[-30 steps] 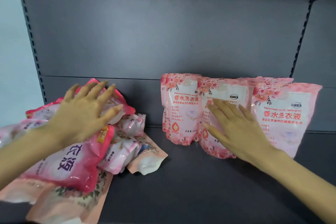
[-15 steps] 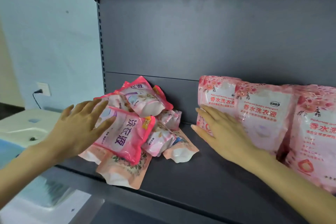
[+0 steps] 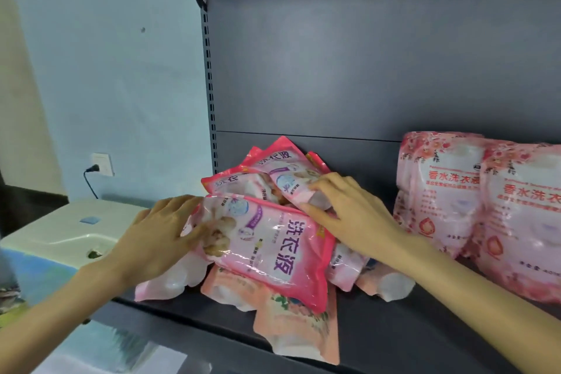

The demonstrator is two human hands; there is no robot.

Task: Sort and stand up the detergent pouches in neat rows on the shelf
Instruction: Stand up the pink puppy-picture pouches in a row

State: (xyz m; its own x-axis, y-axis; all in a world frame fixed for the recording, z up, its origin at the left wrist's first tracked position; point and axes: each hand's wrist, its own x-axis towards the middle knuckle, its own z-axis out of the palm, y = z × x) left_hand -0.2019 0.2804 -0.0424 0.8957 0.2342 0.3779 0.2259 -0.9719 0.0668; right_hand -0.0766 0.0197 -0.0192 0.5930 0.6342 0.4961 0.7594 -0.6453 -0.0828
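Left hand (image 3: 158,240) clamps the top pouch (image 3: 273,246), right hand (image 3: 349,212) seemingly pinches a rear pouch (image 3: 285,173); tugging could drag the overhanging pouches (image 3: 297,328) off the shelf (image 3: 409,334).

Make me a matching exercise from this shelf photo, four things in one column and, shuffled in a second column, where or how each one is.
Things
1. big bright-pink plastic detergent pouch
2. pale floral-print plastic pouches
3. peach-coloured flat plastic pouch
4. right hand

States
A. upright in a row, far right
B. grips a small pink pouch further back
C. lies topmost, left hand gripping its end
D. flat at the dark metal shelf's front edge

Pairs: 1-C, 2-A, 3-D, 4-B
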